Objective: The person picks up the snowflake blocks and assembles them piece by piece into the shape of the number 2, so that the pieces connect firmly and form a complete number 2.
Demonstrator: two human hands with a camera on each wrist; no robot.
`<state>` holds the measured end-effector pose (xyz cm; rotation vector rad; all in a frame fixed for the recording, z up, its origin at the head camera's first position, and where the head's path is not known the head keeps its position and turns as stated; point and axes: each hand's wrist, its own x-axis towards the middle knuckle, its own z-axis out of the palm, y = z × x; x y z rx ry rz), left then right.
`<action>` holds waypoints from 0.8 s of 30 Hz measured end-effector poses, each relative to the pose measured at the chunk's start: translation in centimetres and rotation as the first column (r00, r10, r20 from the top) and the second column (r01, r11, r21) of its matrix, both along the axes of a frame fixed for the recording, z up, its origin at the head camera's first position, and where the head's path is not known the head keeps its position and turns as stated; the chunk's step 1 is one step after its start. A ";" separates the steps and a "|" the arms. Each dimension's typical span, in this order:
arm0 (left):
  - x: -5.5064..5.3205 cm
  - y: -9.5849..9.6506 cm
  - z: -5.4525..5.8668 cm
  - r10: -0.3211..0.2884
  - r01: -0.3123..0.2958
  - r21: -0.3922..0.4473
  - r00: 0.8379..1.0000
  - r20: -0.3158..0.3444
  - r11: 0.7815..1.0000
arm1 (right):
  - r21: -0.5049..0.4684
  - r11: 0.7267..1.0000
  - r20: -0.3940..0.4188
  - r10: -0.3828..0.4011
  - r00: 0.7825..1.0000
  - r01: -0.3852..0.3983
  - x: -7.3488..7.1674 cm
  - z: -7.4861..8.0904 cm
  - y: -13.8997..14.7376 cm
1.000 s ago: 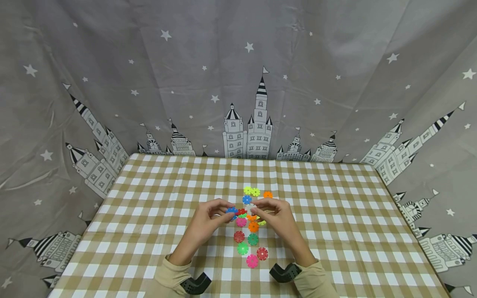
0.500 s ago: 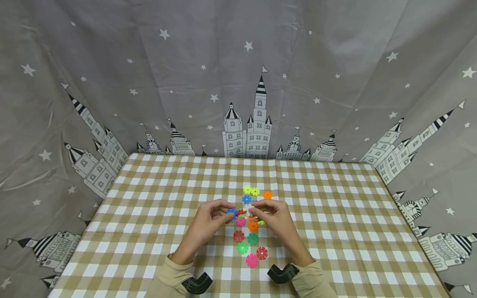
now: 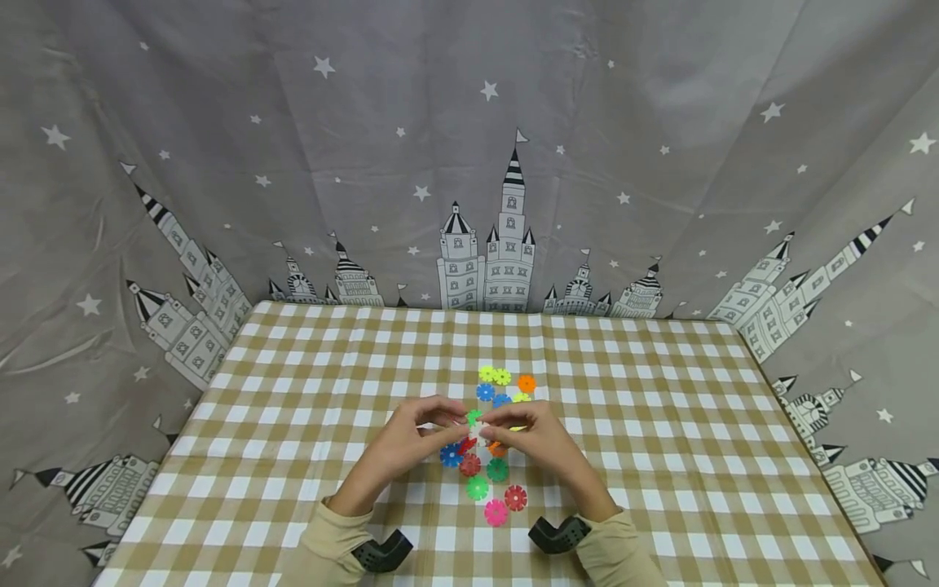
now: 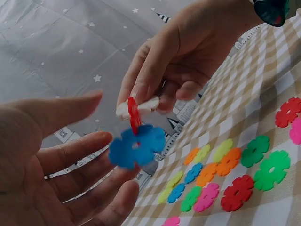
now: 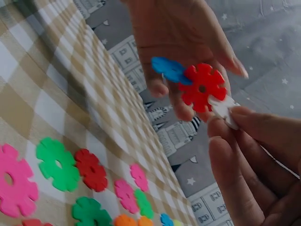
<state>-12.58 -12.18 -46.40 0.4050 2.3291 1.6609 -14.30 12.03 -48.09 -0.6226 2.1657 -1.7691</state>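
Three notched, flower-shaped plastic discs are joined in a chain. My right hand (image 3: 539,436) pinches the white disc (image 5: 224,109) at one end between thumb and fingers. Slotted into it is a red disc (image 5: 214,87), and a blue disc (image 4: 124,153) hangs from the red one. My left hand (image 4: 51,174) is beside the blue disc, thumb and fingers spread apart and not gripping it. Whether a fingertip brushes the blue disc, I cannot tell. In the head view, the hands partly hide the chain.
Loose discs lie flat on the checked tablecloth (image 3: 660,408) beneath and around the hands, among them a green disc (image 3: 478,487), a pink disc (image 3: 495,513) and an orange disc (image 3: 526,383). A grey castle-print curtain (image 3: 623,122) surrounds the table.
My left hand has let go of the blue disc. The joined chain has swung, with its blue end now nearer to me; both hands have come slightly closer together.
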 end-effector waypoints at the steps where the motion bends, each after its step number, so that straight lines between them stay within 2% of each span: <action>1: 0.0 0.1 -0.1 -0.018 0.018 -0.004 1.000 -0.007 1.000 | 0.007 1.000 -0.001 0.018 1.000 -0.018 0.0 -0.1 -0.1; 4: 0.0 0.3 -0.3 -0.055 0.054 -0.022 0.998 -0.009 0.998 | 0.008 0.999 0.016 0.032 0.999 -0.032 0.1 -0.3 -0.4; 9: 0.1 0.4 -0.5 -0.053 0.053 -0.036 0.999 -0.007 0.998 | 0.001 1.000 0.044 -0.004 0.999 0.004 0.1 -0.5 -0.6; 12: 0.1 0.3 -0.4 -0.022 0.022 -0.031 1.000 -0.006 0.999 | -0.001 1.000 0.052 -0.021 0.998 0.021 0.1 -0.3 -0.2; 17: 0.1 -0.2 0.0 0.063 -0.062 -0.015 0.997 0.041 0.998 | 0.030 0.998 0.010 -0.058 0.998 0.058 -0.2 0.0 1.4; 20: 0.1 -0.4 0.2 0.093 -0.092 -0.016 0.995 0.048 0.996 | 0.102 0.994 0.020 -0.028 0.999 0.026 -0.3 -0.2 2.7; 24: 0.0 -0.6 0.3 0.110 -0.108 -0.022 0.992 0.056 0.994 | 0.203 0.975 0.085 0.076 0.993 -0.092 -0.3 -0.9 4.2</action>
